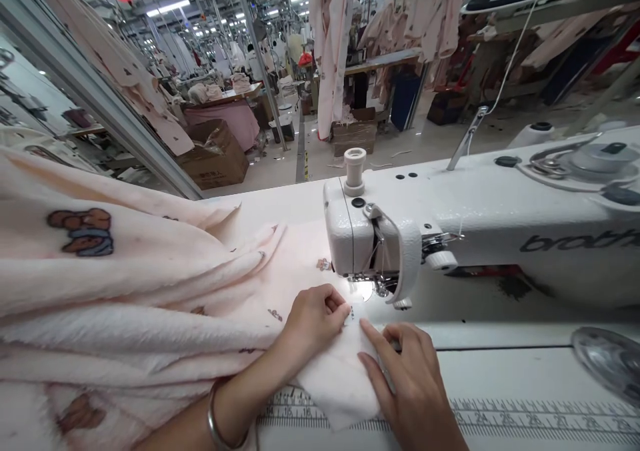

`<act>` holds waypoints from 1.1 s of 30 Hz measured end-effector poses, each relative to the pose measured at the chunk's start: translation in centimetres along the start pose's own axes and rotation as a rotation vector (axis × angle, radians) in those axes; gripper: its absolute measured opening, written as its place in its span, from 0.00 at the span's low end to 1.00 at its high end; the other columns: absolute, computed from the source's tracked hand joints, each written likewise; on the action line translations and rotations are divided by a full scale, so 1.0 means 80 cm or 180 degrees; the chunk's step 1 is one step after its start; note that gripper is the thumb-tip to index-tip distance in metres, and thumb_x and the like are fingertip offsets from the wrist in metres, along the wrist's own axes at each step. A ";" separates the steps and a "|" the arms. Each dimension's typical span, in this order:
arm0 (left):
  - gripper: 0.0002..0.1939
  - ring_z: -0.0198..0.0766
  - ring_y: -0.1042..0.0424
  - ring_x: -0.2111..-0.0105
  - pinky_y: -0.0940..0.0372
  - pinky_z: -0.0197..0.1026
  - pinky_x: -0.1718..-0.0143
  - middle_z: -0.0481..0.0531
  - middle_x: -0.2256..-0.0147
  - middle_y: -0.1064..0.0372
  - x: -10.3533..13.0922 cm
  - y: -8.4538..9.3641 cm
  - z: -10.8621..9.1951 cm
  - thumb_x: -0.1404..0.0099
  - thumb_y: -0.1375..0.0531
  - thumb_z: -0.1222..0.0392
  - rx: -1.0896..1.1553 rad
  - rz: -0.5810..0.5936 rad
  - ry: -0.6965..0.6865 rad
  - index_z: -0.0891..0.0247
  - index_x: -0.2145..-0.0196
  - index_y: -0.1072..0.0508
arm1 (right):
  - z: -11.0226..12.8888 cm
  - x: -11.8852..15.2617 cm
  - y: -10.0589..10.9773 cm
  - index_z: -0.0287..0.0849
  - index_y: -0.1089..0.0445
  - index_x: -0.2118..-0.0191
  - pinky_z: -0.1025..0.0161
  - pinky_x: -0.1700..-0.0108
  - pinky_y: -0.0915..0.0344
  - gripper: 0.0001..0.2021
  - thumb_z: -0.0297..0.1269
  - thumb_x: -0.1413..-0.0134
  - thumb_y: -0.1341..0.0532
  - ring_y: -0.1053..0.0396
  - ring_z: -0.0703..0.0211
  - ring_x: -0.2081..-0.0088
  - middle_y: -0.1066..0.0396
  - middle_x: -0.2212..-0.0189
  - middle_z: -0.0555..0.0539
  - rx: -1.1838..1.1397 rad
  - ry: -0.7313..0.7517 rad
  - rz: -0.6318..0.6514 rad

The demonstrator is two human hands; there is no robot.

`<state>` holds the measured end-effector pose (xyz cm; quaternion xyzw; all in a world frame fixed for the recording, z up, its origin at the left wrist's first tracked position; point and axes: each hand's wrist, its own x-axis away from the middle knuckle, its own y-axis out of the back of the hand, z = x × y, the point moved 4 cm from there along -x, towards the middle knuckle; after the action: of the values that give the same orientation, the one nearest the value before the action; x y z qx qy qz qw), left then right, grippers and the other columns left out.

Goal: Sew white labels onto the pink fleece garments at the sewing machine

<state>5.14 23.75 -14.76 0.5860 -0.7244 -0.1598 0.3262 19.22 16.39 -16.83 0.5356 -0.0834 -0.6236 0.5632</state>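
"At the near edge of the white table (pixel 505 364), what shows?"

"A ruler strip (pixel 530 416), partly covered by a corner of the pink cloth (pixel 340 374). The right hand (pixel 407 364) rests on that corner, thumb and forefinger spread."

"And the left hand (pixel 315 317)?"

"Thumb and forefinger pressed together at a small white label (pixel 353 314); whether they pinch label or cloth, I can't tell. More cloth lies heaped to the left."

"Beyond them?"

"The white sewing machine (pixel 415 204), then a cardboard box (pixel 223 154) and hanging pink garments (pixel 330 51)."
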 end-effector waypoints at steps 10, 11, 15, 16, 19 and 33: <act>0.06 0.36 0.32 0.77 0.41 0.35 0.74 0.47 0.81 0.33 0.000 0.001 -0.004 0.43 0.43 0.61 -0.0045 -0.0015 -0.0059 0.65 0.76 0.31 | -0.001 0.000 0.000 0.34 0.35 0.48 0.51 0.58 0.39 0.16 0.32 0.40 0.46 0.41 0.52 0.60 0.42 0.64 0.40 0.0113 -0.0017 0.0124; 0.06 0.36 0.32 0.77 0.41 0.35 0.74 0.47 0.82 0.33 0.000 0.002 -0.005 0.43 0.43 0.61 -0.0076 -0.0027 -0.0077 0.64 0.76 0.32 | -0.001 0.000 0.000 0.34 0.36 0.48 0.51 0.58 0.39 0.16 0.32 0.40 0.47 0.41 0.52 0.60 0.42 0.64 0.40 0.0096 -0.0054 0.0131; 0.06 0.35 0.33 0.77 0.42 0.34 0.74 0.47 0.81 0.33 0.001 0.002 -0.008 0.44 0.44 0.62 -0.0170 -0.0075 -0.0128 0.64 0.77 0.32 | 0.001 -0.001 0.001 0.35 0.36 0.48 0.51 0.58 0.39 0.16 0.33 0.39 0.48 0.41 0.52 0.60 0.42 0.64 0.40 0.0075 -0.0090 0.0156; 0.06 0.35 0.33 0.77 0.42 0.34 0.74 0.47 0.81 0.33 0.002 0.001 -0.008 0.44 0.44 0.63 -0.0191 -0.0086 -0.0144 0.64 0.78 0.33 | 0.001 -0.001 0.001 0.35 0.36 0.48 0.51 0.58 0.39 0.16 0.33 0.39 0.48 0.41 0.52 0.60 0.42 0.64 0.40 0.0087 -0.0088 0.0161; 0.07 0.34 0.33 0.77 0.42 0.34 0.74 0.47 0.80 0.33 0.000 -0.001 -0.007 0.43 0.45 0.63 -0.0273 -0.0128 -0.0199 0.64 0.78 0.33 | -0.001 -0.001 0.001 0.35 0.37 0.47 0.52 0.58 0.40 0.16 0.32 0.40 0.47 0.41 0.52 0.61 0.42 0.64 0.40 0.0134 0.0024 0.0157; 0.21 0.46 0.41 0.43 0.38 0.45 0.45 0.63 0.44 0.41 0.076 0.016 -0.028 0.33 0.47 0.59 -0.2269 0.0306 -0.2439 0.70 0.45 0.39 | 0.006 -0.014 0.008 0.35 0.35 0.51 0.56 0.65 0.38 0.15 0.32 0.37 0.53 0.41 0.53 0.64 0.41 0.68 0.42 0.0421 0.0221 0.0193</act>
<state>5.03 18.61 -10.59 0.3043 -0.7185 -0.5840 0.2239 19.03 16.82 -15.49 0.5902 -0.1210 -0.5805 0.5477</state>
